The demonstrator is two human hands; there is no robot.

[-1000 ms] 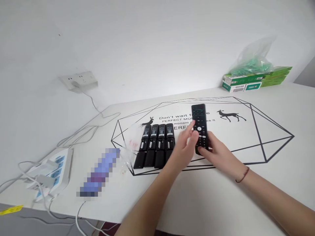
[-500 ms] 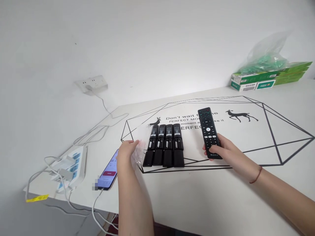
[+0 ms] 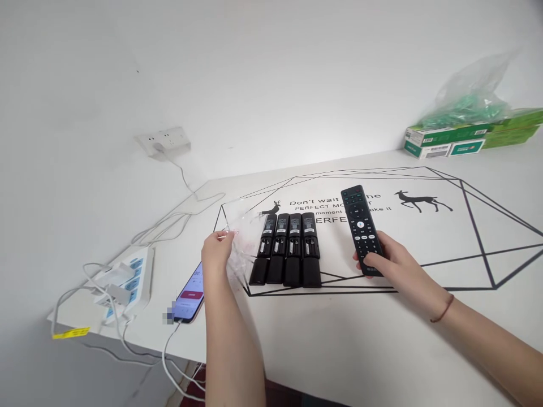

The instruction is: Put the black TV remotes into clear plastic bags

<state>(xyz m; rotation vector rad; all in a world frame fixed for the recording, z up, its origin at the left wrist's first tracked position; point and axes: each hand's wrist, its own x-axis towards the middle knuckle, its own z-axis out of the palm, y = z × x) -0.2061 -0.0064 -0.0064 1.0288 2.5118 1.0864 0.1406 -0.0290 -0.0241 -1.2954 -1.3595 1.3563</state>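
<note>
My left hand is closed, its thumb and fingers pinching a clear, crinkled plastic bag to the left of the row of remotes. My right hand grips the lower end of a black remote control, with the button side up and the thumb over the bottom keys. Between my hands, several black remote controls lie side by side, backs up, labels at the far part and battery compartments uncovered. Smooth black pieces cover their near ends; whether these are loose covers I cannot tell.
A lit phone on a white cable lies partly behind my left forearm. Left of it is a power strip with plugs and loose cables. Green and white boxes, topped by a plastic bag, stand at the back right.
My left hand has risen slightly and its fingers have closed in on the plastic bag, which now spreads up more beside the row. The right hand keeps its hold; the view has shifted slightly.
</note>
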